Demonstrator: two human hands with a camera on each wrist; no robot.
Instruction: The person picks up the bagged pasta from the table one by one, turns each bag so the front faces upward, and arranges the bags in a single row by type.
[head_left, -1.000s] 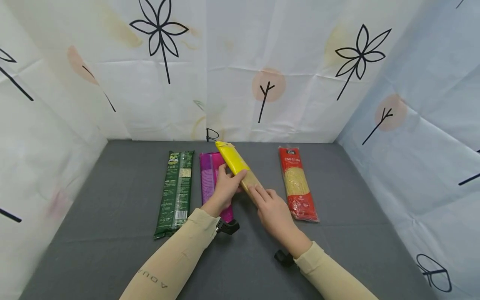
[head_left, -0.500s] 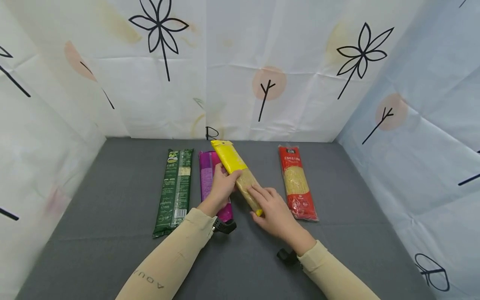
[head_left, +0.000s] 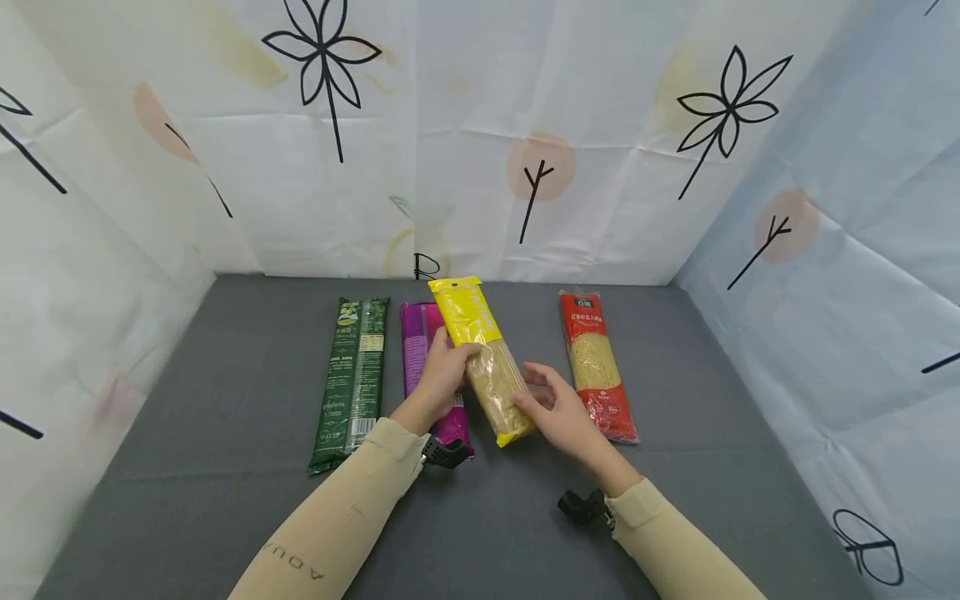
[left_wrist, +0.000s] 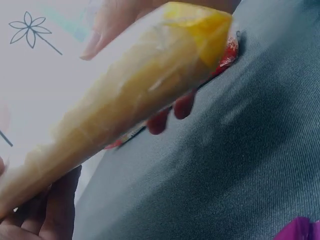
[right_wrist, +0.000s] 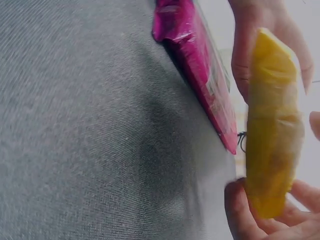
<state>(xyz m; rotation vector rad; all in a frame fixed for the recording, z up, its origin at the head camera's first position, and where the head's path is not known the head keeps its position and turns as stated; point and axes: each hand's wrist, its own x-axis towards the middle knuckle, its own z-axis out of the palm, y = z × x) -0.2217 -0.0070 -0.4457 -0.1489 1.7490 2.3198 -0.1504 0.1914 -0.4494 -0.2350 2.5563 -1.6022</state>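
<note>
While the yellow spaghetti packet (head_left: 486, 360) is lifted clear of the grey table (head_left: 225, 467), I note that both hands have it. My left hand (head_left: 442, 377) grips it near the middle, where the yellow print meets the clear window, with fingers and thumb curled round its edge. My right hand (head_left: 558, 410) holds the near end — thumb on the front face, fingers spread behind it. The packet tilts with its far end raised toward the back wall (head_left: 480, 142), and it hangs above the gap between two other packets.

Through the left wrist view, the clear section of the packet (left_wrist: 125, 95) runs across the frame, with fingertips (left_wrist: 172, 112) of the other hand showing beneath it. The right wrist view shows the packet end-on (right_wrist: 272, 135), held off the cloth.

On the table — the magenta noodle packet (head_left: 420, 350) lies flat just below my left hand; the dark green spaghetti packet (head_left: 351, 379) lies beside it to the left; the red noodle packet (head_left: 596, 362) lies to the right, just beside my right hand.
</note>
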